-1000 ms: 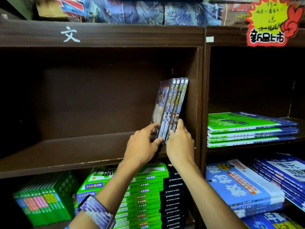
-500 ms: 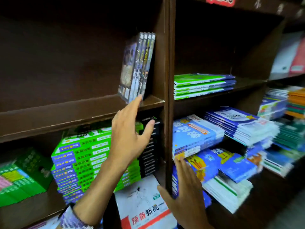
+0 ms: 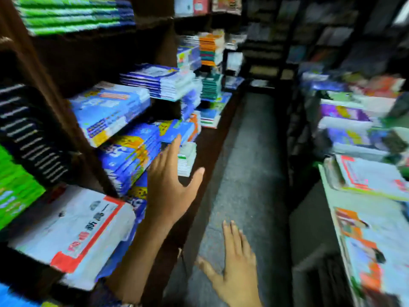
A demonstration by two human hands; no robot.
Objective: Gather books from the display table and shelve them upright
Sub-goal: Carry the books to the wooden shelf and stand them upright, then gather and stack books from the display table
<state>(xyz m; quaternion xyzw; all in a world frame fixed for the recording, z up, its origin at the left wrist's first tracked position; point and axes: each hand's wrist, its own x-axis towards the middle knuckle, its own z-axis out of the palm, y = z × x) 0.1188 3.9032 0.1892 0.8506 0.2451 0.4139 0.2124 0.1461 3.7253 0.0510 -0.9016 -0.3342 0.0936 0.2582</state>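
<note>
— Hands? Left hand spread flat, empty, raised in front of blue book stacks on the shelving. Right hand lower, fingers splayed, empty too.

— Below? Grey floor. Display table at right, loaded with blurred books.

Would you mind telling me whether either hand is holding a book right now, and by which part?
Nothing is held: the left hand and right hand are both open and empty.
</note>
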